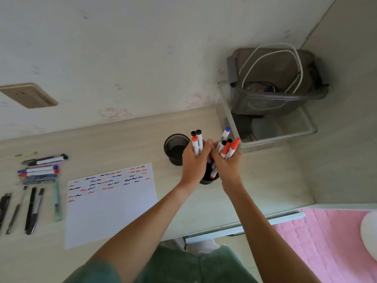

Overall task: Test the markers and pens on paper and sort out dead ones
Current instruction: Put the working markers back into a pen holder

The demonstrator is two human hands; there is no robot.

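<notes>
At frame centre, the left hand and right hand each hold a bundle of markers, fingers wrapped tight, above a black cup, apparently to return tested ones; the scribbled paper lies lower left.

Paper lies between pens at left and cups at right.

A home bedroom study nook: cartoon-cat wallpaper at twelve o'clock above the desk, pink bedding at four o'clock.
</notes>
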